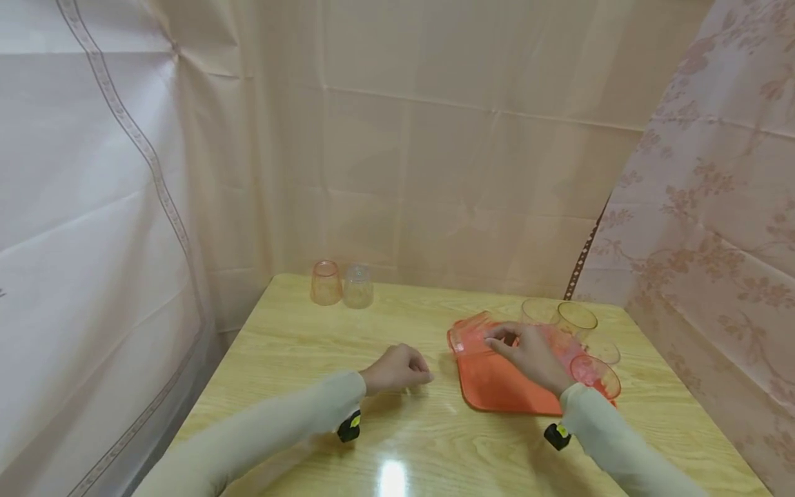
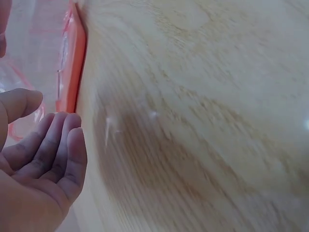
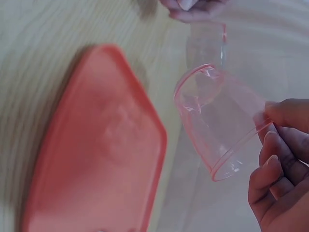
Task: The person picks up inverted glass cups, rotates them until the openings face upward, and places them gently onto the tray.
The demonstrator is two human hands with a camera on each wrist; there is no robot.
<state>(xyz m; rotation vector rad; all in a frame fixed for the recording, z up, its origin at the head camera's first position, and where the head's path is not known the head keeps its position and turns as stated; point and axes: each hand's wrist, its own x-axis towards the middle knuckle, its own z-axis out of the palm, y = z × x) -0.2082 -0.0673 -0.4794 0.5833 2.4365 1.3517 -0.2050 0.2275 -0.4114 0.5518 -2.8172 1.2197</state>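
My right hand (image 1: 528, 355) pinches a clear pink-tinted cup (image 3: 222, 121) near one end, between thumb and fingers. The cup lies tilted on its side in the air, over the far left corner of an orange-red tray (image 1: 503, 390). To the left of that tray, my left hand (image 1: 397, 369) hovers low over the wooden table with its fingers loosely bent. Nothing is between its thumb and fingers in the left wrist view, where the palm (image 2: 38, 188) shows.
On the tray's right side stand a red-tinted cup (image 1: 595, 376), a yellow-rimmed cup (image 1: 577, 316) and clear cups (image 1: 539, 310). At the table's back left, a pink cup (image 1: 326, 283) and a clear cup (image 1: 357, 286) stand upside down side by side. Curtains (image 1: 435, 152) enclose the table (image 1: 298, 345).
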